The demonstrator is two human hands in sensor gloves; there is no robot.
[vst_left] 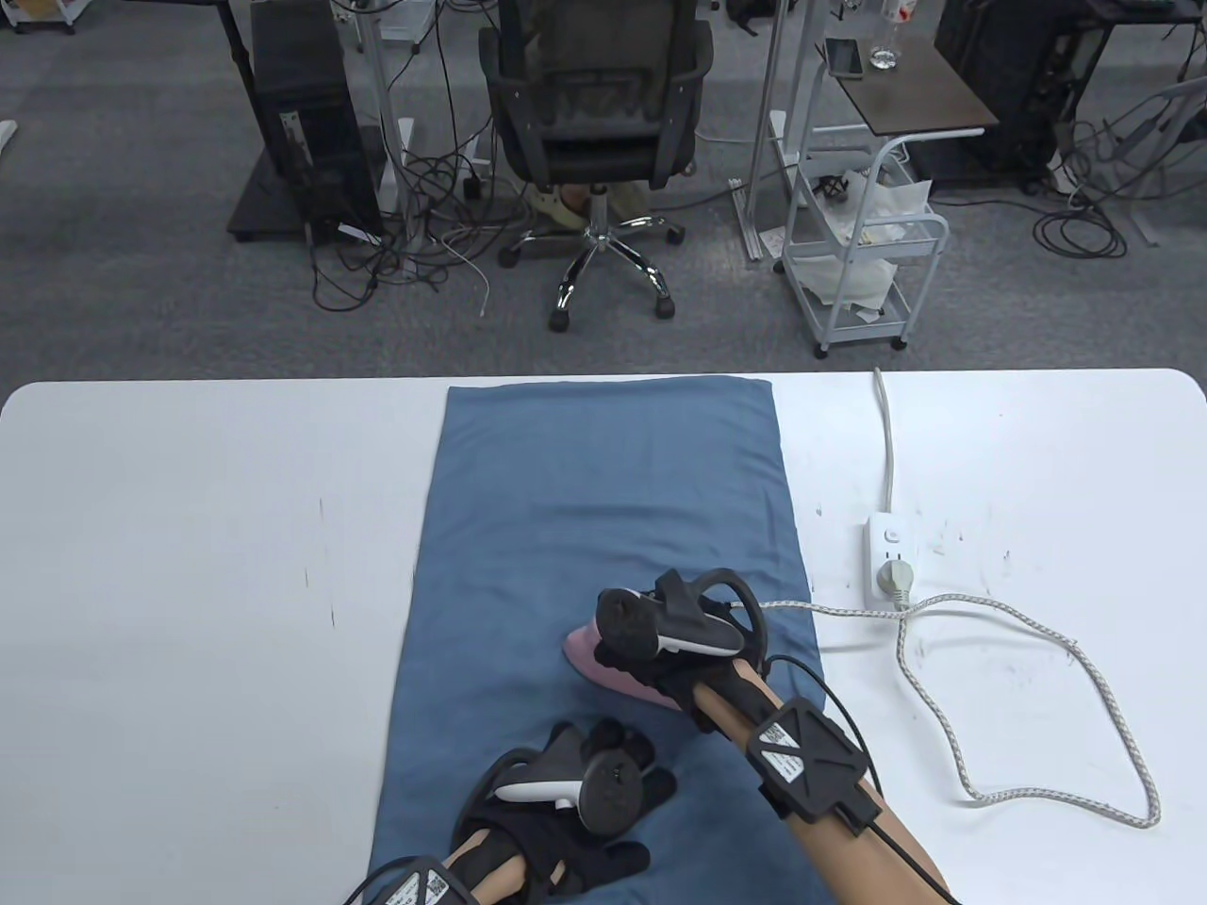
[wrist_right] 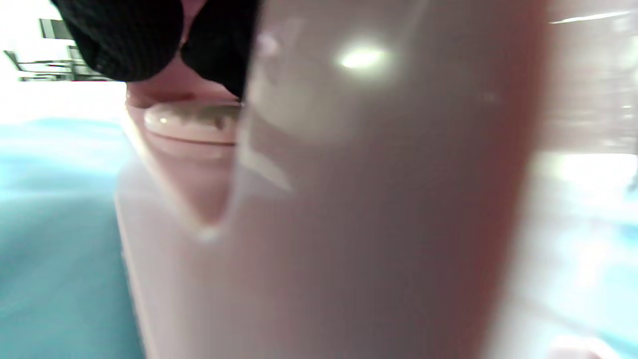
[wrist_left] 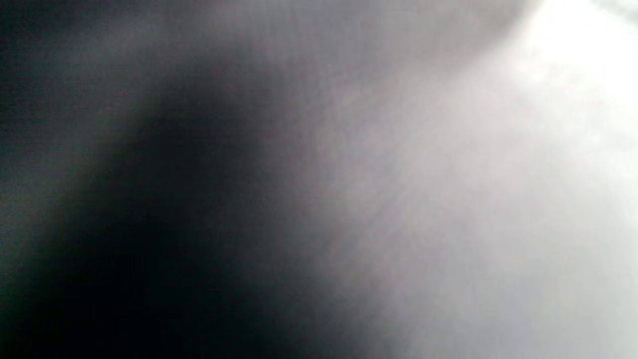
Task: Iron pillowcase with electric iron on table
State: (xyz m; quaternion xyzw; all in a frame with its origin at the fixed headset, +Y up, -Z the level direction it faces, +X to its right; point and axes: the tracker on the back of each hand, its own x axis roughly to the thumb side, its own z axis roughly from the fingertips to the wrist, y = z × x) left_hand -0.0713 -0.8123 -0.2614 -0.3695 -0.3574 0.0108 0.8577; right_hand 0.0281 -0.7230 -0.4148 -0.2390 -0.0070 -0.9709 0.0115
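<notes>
A blue pillowcase (vst_left: pixel 603 509) lies flat and lengthwise across the white table (vst_left: pixel 189 566). My right hand (vst_left: pixel 651 650) grips the handle of a pink electric iron (vst_left: pixel 589 655) that sits on the pillowcase's near right part. In the right wrist view the iron's pink body (wrist_right: pixel 349 199) fills the frame, with my gloved fingers (wrist_right: pixel 124 40) at the top and blue cloth (wrist_right: pixel 50 249) at the left. My left hand (vst_left: pixel 585 801) rests flat on the pillowcase near its front edge, fingers spread. The left wrist view is a dark grey blur.
The iron's braided cord (vst_left: pixel 1037 650) loops over the table's right side to a white power strip (vst_left: pixel 889 556), whose cable (vst_left: pixel 886 434) runs off the far edge. Beyond the table stand an office chair (vst_left: pixel 594 141), a white cart (vst_left: pixel 863 255) and floor cables.
</notes>
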